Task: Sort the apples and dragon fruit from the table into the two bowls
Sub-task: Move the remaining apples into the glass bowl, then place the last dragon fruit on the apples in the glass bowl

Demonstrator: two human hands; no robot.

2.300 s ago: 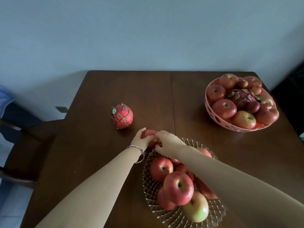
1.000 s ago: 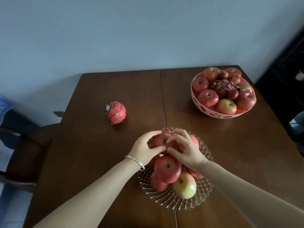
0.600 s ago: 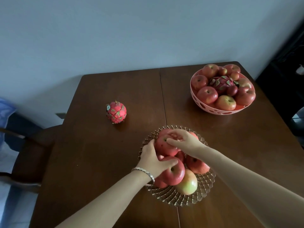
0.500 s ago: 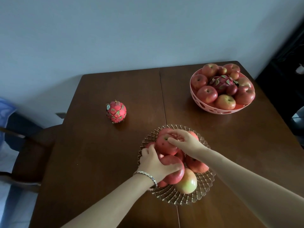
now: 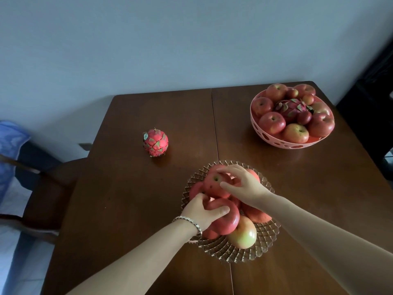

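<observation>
A dark wooden worktop [image 5: 131, 199] fills the scene, with a chair [image 5: 49, 188] at its left edge. At the near centre sits a cut-glass bowl [image 5: 268, 241] heaped with apples. At the far right a pink perforated bowl [image 5: 282, 143] holds more apples around a second dragon fruit [image 5: 291, 109].

Both hands are in the glass bowl. The left hand [image 5: 202, 211] curls round a big red apple [image 5: 228, 220] at the near left of the heap, thumb across its top. The right hand [image 5: 244, 186] curls its thumb and fingers around the top apple [image 5: 214, 186].

A loose dragon fruit [image 5: 155, 142] stands alone on the worktop, left of centre, well apart from both bowls. A greenish apple [image 5: 243, 235] lies at the near side of the heap. A silver bracelet [image 5: 191, 221] circles the left wrist.
</observation>
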